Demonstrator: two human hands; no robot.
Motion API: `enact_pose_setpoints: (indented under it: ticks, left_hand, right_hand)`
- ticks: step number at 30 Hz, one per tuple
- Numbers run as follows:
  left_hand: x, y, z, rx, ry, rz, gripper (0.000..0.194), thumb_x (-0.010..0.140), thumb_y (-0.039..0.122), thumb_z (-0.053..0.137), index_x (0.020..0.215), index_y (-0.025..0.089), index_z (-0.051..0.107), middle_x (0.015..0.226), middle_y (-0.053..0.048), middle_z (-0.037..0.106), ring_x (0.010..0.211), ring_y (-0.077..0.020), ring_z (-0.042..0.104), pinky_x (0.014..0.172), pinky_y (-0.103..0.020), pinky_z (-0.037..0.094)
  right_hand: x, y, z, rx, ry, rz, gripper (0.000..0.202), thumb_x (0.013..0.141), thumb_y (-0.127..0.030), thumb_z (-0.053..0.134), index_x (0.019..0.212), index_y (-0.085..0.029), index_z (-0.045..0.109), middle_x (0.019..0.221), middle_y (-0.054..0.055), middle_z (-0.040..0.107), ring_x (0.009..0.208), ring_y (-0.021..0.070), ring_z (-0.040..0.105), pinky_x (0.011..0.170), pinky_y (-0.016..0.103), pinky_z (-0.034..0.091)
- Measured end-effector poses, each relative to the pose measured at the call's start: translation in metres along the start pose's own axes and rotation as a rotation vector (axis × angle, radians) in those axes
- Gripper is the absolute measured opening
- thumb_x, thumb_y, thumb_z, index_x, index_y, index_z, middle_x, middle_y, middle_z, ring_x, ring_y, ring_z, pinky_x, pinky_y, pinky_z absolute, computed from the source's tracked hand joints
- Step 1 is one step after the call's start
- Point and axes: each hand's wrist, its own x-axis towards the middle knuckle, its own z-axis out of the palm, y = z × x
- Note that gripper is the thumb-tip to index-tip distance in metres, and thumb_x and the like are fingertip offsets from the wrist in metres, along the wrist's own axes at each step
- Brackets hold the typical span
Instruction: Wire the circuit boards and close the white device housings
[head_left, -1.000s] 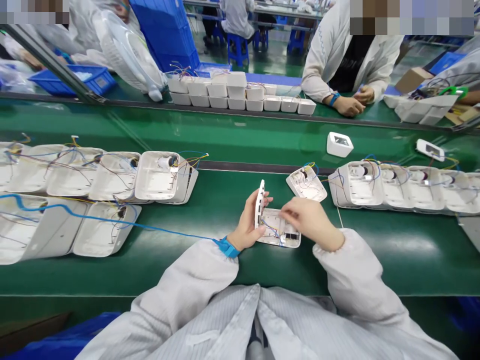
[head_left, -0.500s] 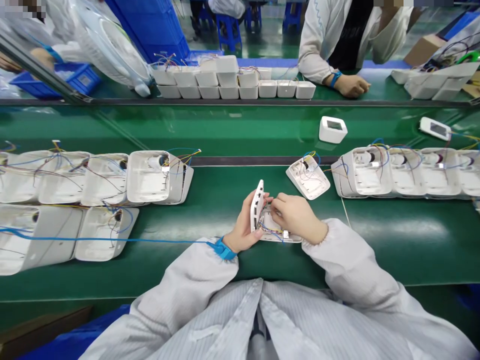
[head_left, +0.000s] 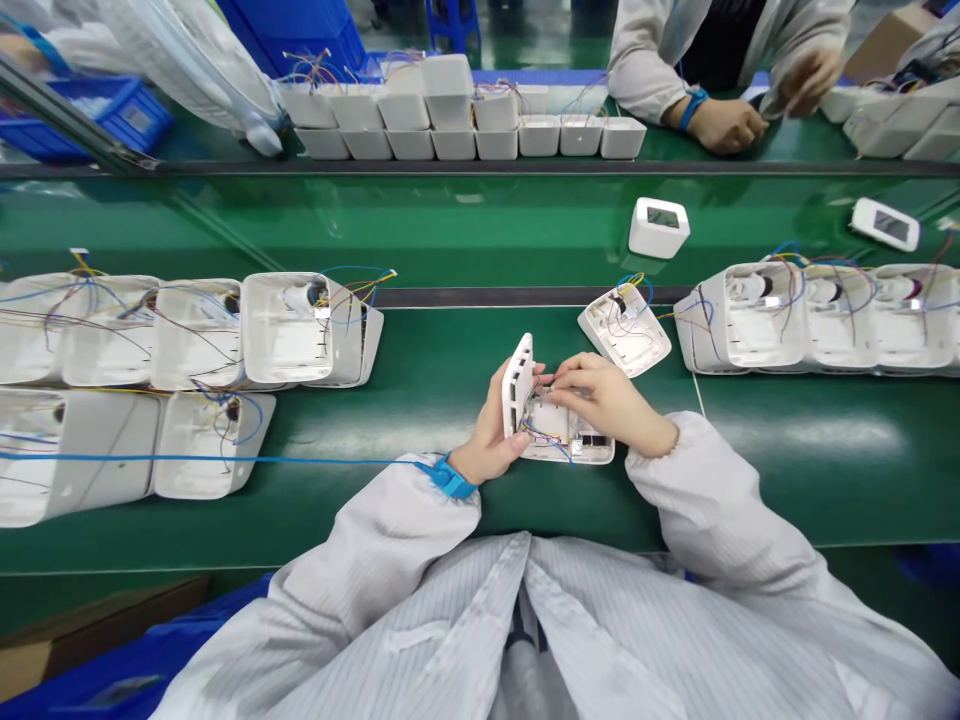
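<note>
Spreading beneath and well past the case [head_left: 606, 455] on both sides, our green bench [head_left: 420, 515] comes first. Two rows of white shells [head_left: 281, 345], wired, open sides showing: left of the case, well apart. One row of white housings [head_left: 757, 335], wired also: to its right. Stacked white boxes [head_left: 450, 100]: far beyond it, behind a dark rail [head_left: 465, 297] and a green strip. One person [head_left: 731, 60], pale coat, blue wristband: far beyond, to the right. One open tray [head_left: 625, 335], wires at its top corner: just beyond, to the right. One white cube [head_left: 658, 228] with dark screen: farther beyond the tray's place.

The case itself, open side up, lies before us, between our hands. Our left hand [head_left: 491, 435] is clamped on the white cover [head_left: 519, 385], thumb and fingers holding it tilted nearly upright at the case's left end. Our right hand [head_left: 600, 400] hovers over the case, thumb and fingertips close together; whether they pinch anything, we cannot tell. Last, fine wires [head_left: 546, 436], inside the case.
</note>
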Motion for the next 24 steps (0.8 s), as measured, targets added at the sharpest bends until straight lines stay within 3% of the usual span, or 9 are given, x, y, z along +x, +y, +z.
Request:
enact_pose_setpoints:
  ticks: [4,9,17,24]
  left_hand:
    - [0.000,-0.001,-0.001,0.014,-0.004,0.008,0.086,0.084,0.056,0.064,0.150,0.020,0.023,0.149,-0.020,0.035,0.136,-0.0374,0.042,0.115,-0.058,0.031]
    - [0.000,-0.003,-0.002,0.017,-0.020,0.004,0.085,0.085,0.055,0.063,0.150,0.019,0.023,0.150,-0.020,0.034,0.137,-0.0375,0.040,0.117,-0.057,0.028]
    - [-0.001,0.000,-0.002,0.032,-0.015,0.020,0.085,0.083,0.057,0.065,0.148,0.018,0.026,0.152,-0.022,0.032,0.142,-0.0383,0.033,0.119,-0.058,0.022]
    - [-0.002,0.000,-0.001,0.061,-0.002,-0.006,0.086,0.084,0.059,0.063,0.149,0.018,0.025,0.151,-0.021,0.034,0.141,-0.0375,0.034,0.118,-0.058,0.025]
  right_hand:
    - [0.002,0.005,-0.008,0.163,-0.056,0.091,0.013,0.090,-0.029,0.065,0.088,-0.020,0.074,0.095,0.005,0.068,0.090,0.0184,0.064,0.081,0.034,0.051]
    - [0.004,0.007,-0.014,0.189,-0.103,0.102,0.012,0.089,-0.030,0.066,0.086,-0.021,0.074,0.095,0.003,0.070,0.087,0.0174,0.064,0.078,0.032,0.051]
    - [0.001,-0.007,0.013,-0.369,-0.022,-0.153,0.021,0.096,-0.030,0.057,0.091,-0.017,0.072,0.092,0.009,0.067,0.086,0.0217,0.057,0.078,0.037,0.047]
    - [0.000,-0.009,0.012,-0.413,-0.040,-0.199,0.023,0.098,-0.029,0.053,0.093,-0.017,0.072,0.090,0.009,0.066,0.086,0.0211,0.056,0.077,0.035,0.046]
